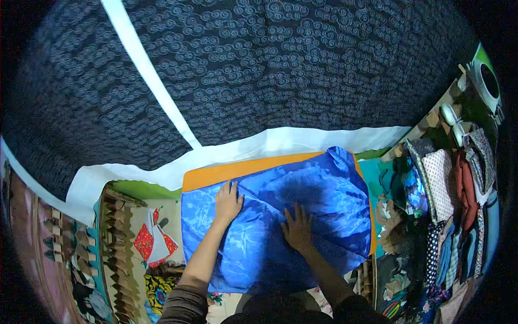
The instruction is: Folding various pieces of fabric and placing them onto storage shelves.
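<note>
Blue cloth (280, 216) spread over orange sheet (226, 173); left hand (227, 202), right hand (297, 229) flat, grip apart; dark patterned fabric (270, 65) behind.

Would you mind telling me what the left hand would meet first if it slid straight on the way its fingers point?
The left hand lies flat on the blue cloth, fingers pointing away. It would probably first cross the cloth's far edge onto the orange board beneath it.
</note>
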`<action>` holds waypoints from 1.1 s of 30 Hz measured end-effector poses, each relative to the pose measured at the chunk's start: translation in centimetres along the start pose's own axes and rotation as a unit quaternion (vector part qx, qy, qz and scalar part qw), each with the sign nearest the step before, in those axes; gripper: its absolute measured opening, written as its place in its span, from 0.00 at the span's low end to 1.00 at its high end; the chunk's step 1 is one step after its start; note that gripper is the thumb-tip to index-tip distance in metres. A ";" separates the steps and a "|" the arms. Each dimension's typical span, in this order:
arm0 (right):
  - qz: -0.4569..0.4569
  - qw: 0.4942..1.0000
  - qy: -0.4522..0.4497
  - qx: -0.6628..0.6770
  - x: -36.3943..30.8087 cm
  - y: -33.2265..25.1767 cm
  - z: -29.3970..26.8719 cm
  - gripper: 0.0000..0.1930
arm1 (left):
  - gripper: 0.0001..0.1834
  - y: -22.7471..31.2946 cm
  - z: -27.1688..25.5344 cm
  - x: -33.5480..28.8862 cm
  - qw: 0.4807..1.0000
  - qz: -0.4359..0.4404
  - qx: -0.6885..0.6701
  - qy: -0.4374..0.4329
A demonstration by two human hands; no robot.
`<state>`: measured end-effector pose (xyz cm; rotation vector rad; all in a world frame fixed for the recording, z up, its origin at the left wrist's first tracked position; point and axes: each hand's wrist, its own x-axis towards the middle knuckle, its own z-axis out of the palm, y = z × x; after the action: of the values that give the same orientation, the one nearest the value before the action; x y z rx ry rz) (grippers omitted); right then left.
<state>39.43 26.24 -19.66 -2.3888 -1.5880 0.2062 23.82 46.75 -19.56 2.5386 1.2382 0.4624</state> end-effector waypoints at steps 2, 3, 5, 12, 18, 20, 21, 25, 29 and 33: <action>0.001 1.000 0.005 -0.005 2.0 -1.2 0.9 0.26 | 0.29 -0.7 1.6 1.3 1.000 -0.001 0.024 0.004; -0.010 1.000 0.015 -0.007 2.6 -1.5 1.5 0.26 | 0.30 -1.3 2.3 1.7 0.998 -0.008 0.053 0.018; -0.001 1.000 0.005 -0.015 3.2 -1.7 2.6 0.26 | 0.31 -1.8 3.0 2.4 0.997 -0.009 0.067 0.022; -0.020 1.000 0.008 0.002 2.4 -1.0 3.1 0.27 | 0.12 -1.9 1.2 2.6 0.998 0.013 -0.010 0.060; -0.167 0.970 0.100 0.148 5.8 -2.7 -1.9 0.27 | 0.06 2.5 -3.3 -1.9 0.988 0.119 -0.083 0.056; -0.249 0.955 0.059 0.148 7.0 -3.3 -4.1 0.25 | 0.06 4.9 -5.0 -4.3 0.974 0.212 -0.076 0.033; -0.331 0.932 0.009 0.150 7.2 -3.8 -4.6 0.23 | 0.05 5.7 -5.9 -5.6 0.971 0.228 -0.065 0.031; -0.380 0.911 -0.162 -0.013 4.9 -3.1 -5.7 0.12 | 0.06 7.5 -8.6 -11.2 0.976 0.216 -0.038 -0.009; -0.386 0.920 -0.066 -0.008 1.1 2.4 -3.2 0.09 | 0.08 8.3 -10.6 -18.0 0.981 0.191 -0.005 0.013; -0.242 0.959 -0.107 -0.103 -6.3 7.1 -4.4 0.13 | 0.15 10.8 -13.1 -24.3 0.977 0.195 -0.036 0.082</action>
<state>44.38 17.27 -17.70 -2.0813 -2.3415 0.2125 12.11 22.39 -7.44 2.7267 0.7449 0.7998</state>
